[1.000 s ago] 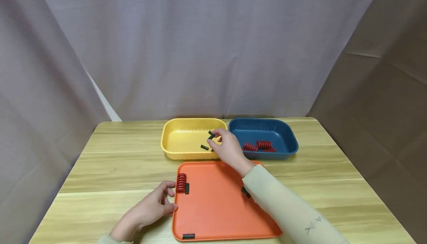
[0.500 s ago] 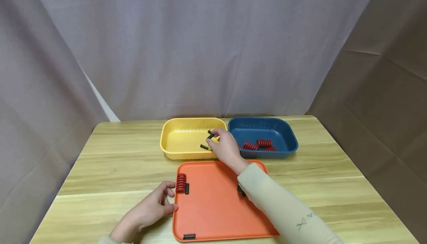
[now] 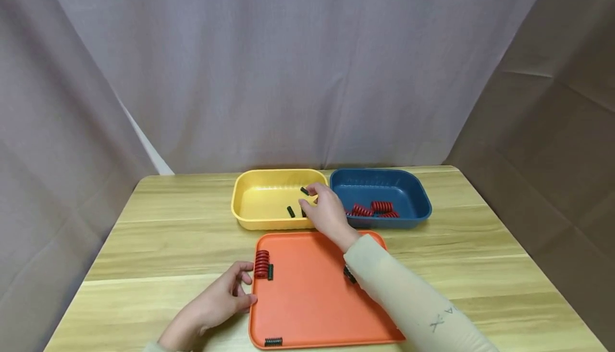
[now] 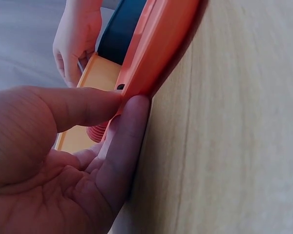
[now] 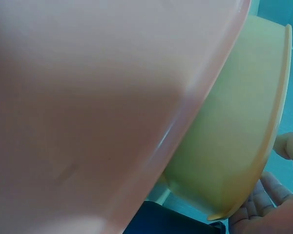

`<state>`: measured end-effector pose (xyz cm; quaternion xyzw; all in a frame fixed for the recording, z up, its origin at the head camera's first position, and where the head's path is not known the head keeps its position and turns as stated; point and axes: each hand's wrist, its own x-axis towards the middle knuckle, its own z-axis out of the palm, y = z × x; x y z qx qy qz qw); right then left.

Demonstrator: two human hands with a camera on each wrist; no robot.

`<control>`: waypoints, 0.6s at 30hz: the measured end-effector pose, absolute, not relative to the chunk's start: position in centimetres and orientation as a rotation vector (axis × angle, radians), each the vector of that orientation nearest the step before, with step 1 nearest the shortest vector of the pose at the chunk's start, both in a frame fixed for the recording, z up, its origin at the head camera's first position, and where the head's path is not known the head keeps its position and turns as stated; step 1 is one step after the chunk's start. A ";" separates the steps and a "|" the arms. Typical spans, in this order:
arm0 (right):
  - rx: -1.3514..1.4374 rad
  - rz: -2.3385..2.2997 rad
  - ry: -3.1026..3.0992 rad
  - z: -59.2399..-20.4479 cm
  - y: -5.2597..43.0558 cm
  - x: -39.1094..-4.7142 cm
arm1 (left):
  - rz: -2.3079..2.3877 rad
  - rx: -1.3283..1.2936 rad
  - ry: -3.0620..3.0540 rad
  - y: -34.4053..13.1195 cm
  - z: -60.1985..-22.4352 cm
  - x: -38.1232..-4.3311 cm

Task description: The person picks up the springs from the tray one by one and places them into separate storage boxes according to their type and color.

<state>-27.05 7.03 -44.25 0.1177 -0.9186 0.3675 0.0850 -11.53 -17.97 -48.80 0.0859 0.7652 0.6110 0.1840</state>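
Observation:
My left hand (image 3: 216,299) pinches the left rim of the orange tray (image 3: 307,288); in the left wrist view the thumb (image 4: 83,105) and a finger close on its edge. My right hand (image 3: 329,214) is over the yellow bin (image 3: 259,202), thumb and forefinger apart, with no spring visible between them. Near its fingertips lie small black springs (image 3: 290,211), one of them farther back (image 3: 305,190). Inside the tray, a large red spring (image 3: 261,264) lies beside a small black spring (image 3: 270,272). Another black spring (image 3: 273,342) lies at the front left.
Right of the yellow bin stands a blue bin (image 3: 403,197) with several red springs (image 3: 381,206). A dark spring (image 3: 349,274) on the tray is partly hidden by the right sleeve (image 3: 403,293). Grey curtains (image 3: 288,74) enclose the wooden table (image 3: 168,224).
The black spring held between my right thumb and forefinger is gone from them, and the fingers have parted. A black spring in the yellow bin has turned. My left hand keeps still.

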 end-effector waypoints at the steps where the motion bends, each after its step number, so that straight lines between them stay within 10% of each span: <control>1: 0.351 1.097 -2.739 -44.2 7.0 -27.0 | 1.720 0.238 2.155 -18.0 -48.8 -11.5; 18: 0.544 1.166 -2.768 -43.1 7.7 -22.4 | 1.700 0.236 2.164 -18.1 -48.8 -11.7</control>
